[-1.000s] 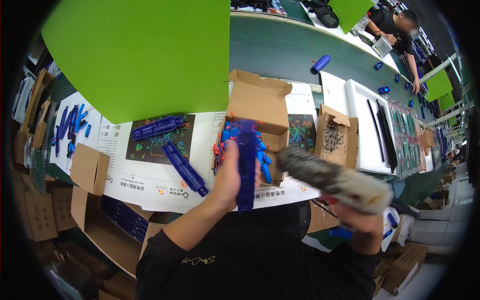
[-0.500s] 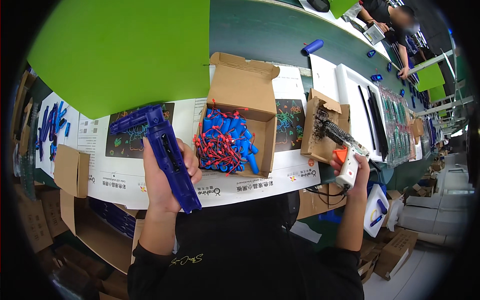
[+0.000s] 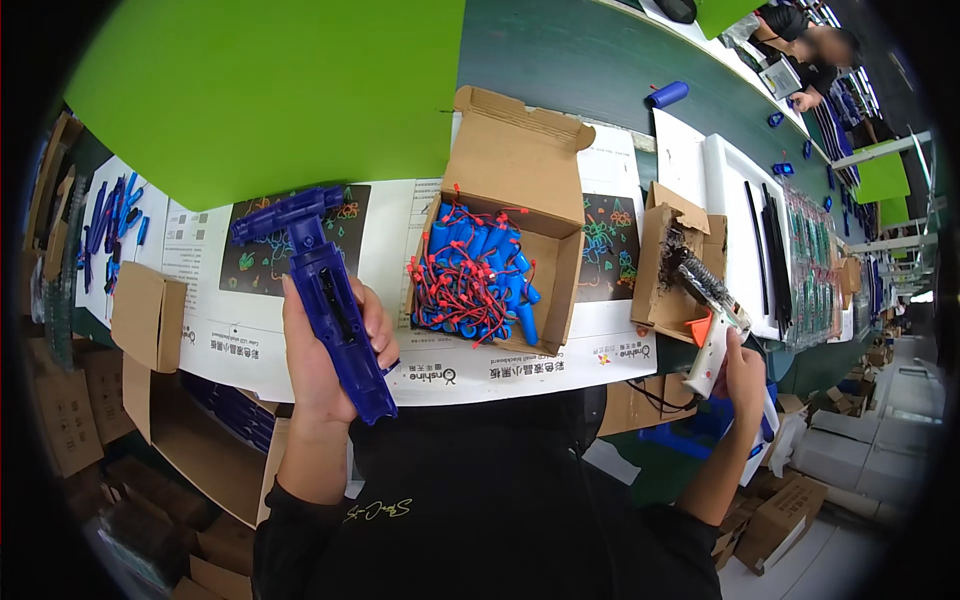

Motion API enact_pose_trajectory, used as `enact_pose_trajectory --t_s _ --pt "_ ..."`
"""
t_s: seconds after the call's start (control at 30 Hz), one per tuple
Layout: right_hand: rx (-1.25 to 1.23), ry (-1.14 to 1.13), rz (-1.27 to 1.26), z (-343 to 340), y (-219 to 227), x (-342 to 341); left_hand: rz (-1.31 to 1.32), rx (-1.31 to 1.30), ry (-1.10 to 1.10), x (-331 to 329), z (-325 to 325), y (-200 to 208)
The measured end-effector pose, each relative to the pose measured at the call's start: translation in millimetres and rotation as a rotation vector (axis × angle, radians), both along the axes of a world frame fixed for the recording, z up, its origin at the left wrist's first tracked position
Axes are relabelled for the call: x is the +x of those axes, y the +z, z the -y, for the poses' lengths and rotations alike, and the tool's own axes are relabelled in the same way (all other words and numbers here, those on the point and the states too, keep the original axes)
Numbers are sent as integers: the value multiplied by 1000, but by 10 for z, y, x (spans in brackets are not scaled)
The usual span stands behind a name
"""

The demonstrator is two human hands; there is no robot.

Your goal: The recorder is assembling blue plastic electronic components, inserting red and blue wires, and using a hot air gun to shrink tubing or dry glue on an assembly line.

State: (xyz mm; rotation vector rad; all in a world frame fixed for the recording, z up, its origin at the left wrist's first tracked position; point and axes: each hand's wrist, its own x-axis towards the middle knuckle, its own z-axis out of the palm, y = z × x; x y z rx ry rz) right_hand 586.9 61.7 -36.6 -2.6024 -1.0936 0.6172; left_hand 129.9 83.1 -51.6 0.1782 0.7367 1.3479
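My left hand (image 3: 335,350) is closed around a dark blue plastic housing (image 3: 335,300), a long hollow grip with a crosspiece at its top. Its open side faces up, and a dark part lies in the channel. On the right, a white hot glue gun (image 3: 712,345) with an orange trigger leans with its crusted nozzle end at a small cardboard box (image 3: 660,285). My right hand (image 3: 742,375) is beside the rear of its handle, fingertips at the handle edge and no longer wrapped round it. Between my hands, an open cardboard box (image 3: 560,265) holds many blue cylindrical batteries (image 3: 485,270) with red leads.
A green board (image 3: 270,90) stands at the far left. More blue parts (image 3: 110,220) lie on the left. A white foam tray (image 3: 720,185) with black strips is at the right. An open carton (image 3: 195,430) stands below the left table edge. Across the table, another person (image 3: 800,50) works.
My right hand has loosened from the glue gun and slid toward its rear. The gun sits slightly lower. My left hand still holds the blue housing. The view has shifted left.
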Motion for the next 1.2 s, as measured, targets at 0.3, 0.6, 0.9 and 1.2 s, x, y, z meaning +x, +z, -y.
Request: enact_pose_trajectory --t_s 0.3,0.6,0.9,1.2 --pt "418 1026 133 -462 203 -2009 77 -12 -135 310 -37 57" --pt "435 975 86 -546 -85 -2096 128 8 -199 160 128 -71" --pt "1023 1129 -179 -183 -18 -2289 -249 114 -433 662 151 47" --pt "435 642 -1061 -194 66 -2176 -377 266 -436 631 154 -10"
